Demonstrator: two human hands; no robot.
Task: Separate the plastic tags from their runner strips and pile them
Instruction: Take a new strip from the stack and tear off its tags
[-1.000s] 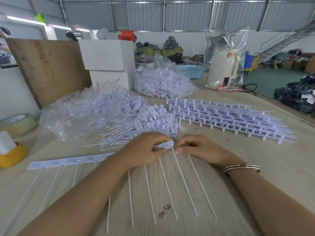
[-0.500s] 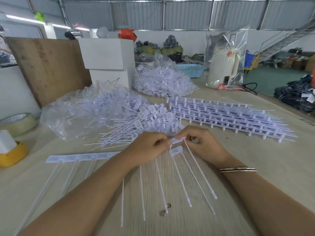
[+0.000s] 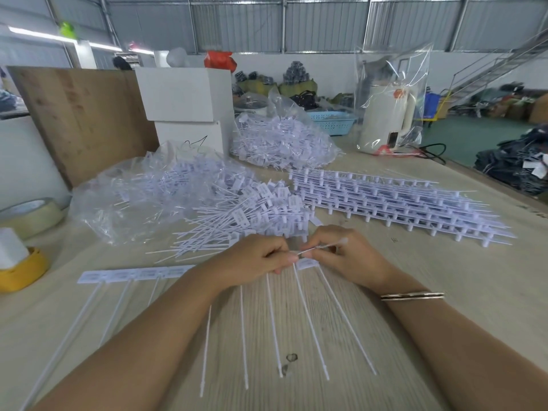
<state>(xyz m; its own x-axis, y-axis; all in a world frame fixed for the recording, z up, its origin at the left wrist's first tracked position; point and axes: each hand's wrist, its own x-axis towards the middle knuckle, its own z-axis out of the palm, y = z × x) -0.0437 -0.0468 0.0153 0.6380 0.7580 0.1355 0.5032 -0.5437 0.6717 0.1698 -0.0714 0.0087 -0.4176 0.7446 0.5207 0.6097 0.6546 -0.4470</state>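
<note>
Wooden bench (image 3: 444, 277): left hand (image 3: 255, 256) and right hand (image 3: 347, 256) both pinch the tag strip (image 3: 305, 264) at its heads; tags look light, tails thin and whippy, so grip beside the joint.

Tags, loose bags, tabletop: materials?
Tags: likely moulded plastic, matte white, thin stems that look flexible. Bags: thin clear film, crinkled and glossy, probably polythene. Tabletop: pale wood grain, matte; solid wood or laminate, cannot tell.
</note>
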